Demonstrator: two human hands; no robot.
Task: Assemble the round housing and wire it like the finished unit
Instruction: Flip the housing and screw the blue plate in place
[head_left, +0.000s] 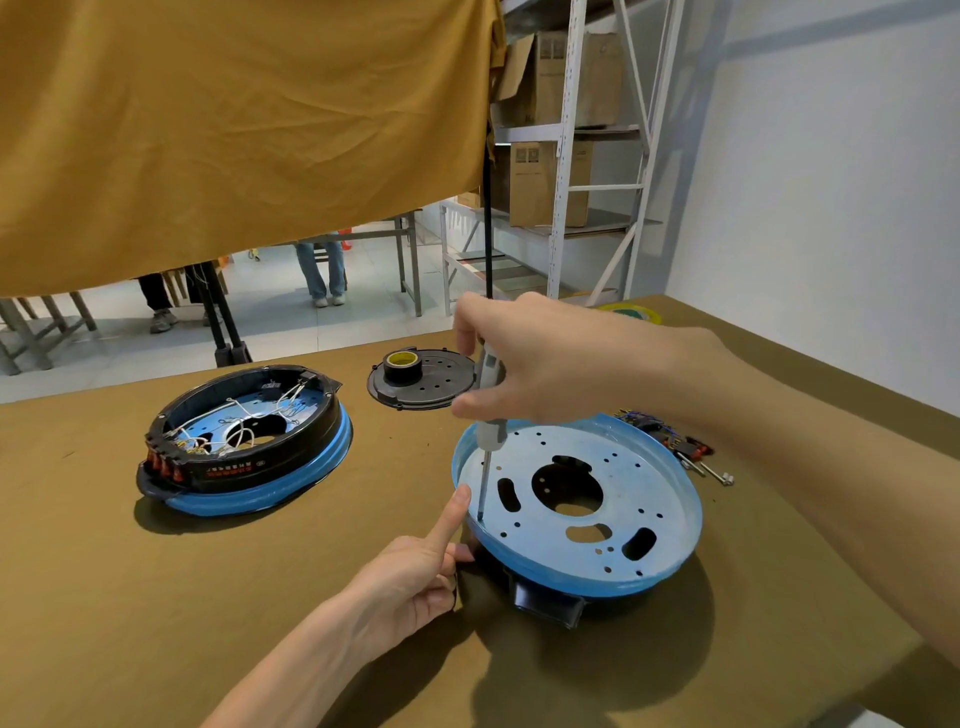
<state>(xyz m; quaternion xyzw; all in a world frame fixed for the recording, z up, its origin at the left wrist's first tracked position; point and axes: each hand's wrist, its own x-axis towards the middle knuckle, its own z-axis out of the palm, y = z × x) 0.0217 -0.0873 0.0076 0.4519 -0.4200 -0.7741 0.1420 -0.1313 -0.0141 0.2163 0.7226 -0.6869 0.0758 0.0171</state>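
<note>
The round housing (623, 499), a blue-filmed perforated metal plate on a black base, lies in front of me on the right. My right hand (540, 364) grips a grey screwdriver (491, 415) held upright, its tip on a hole at the plate's left edge. My left hand (415, 577) steadies the housing's left side, index finger raised against the rim beside the shaft, the other fingers curled at the black base. The finished unit (244, 441), with a black ring, white wires and red connectors, sits at the left.
A black perforated cover (431, 389) with a roll of tape (402, 364) on it lies behind the housing. Loose wires and screws (675, 447) lie to the right. A yellow cloth (234, 130) hangs ahead; metal shelving (571, 156) with boxes stands behind. People's legs show beyond the table.
</note>
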